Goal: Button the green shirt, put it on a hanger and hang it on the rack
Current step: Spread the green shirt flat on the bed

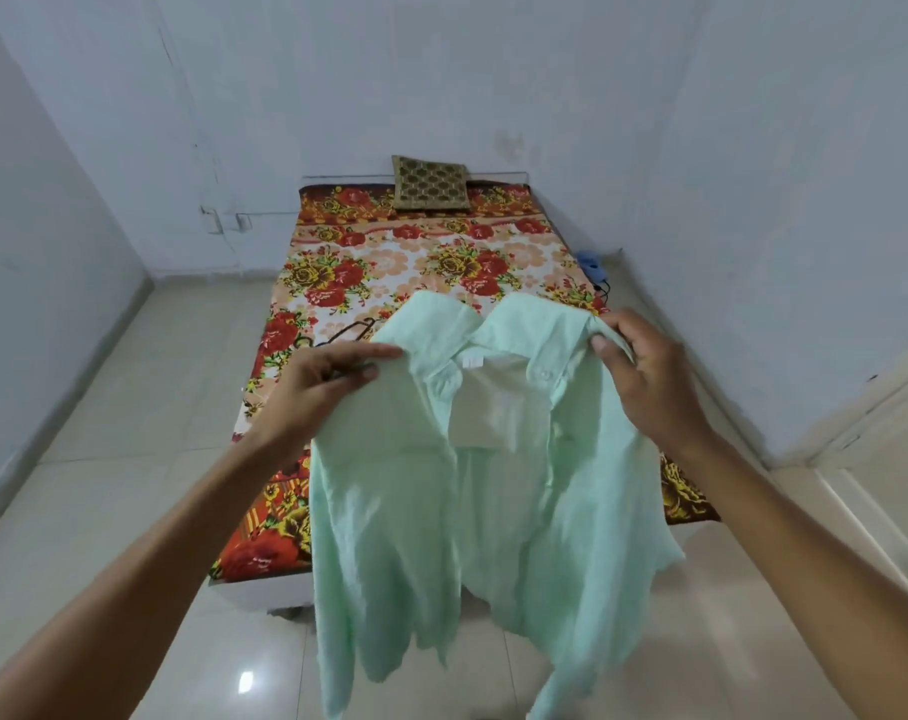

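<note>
Crinkled green shirt (389,511) (front open, limp) pinched at shoulders by left hand (316,387) and right hand (649,376) over floral bedspread (389,252); possibly wire hanger (349,330) behind.

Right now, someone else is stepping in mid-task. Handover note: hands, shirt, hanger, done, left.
Left hand: pinches one shoulder of the green shirt.
Right hand: grips the other shoulder, beside the collar.
Shirt: held up in the air over the foot of the bed, front hanging open, top button undone.
Hanger: what looks like a dark one lies on the bed behind the left hand, mostly hidden.
Rack: not in view.
Done: shirt is in hand, nothing more.
Left: button it, slip it on the hanger, hang it on the rack.
</note>
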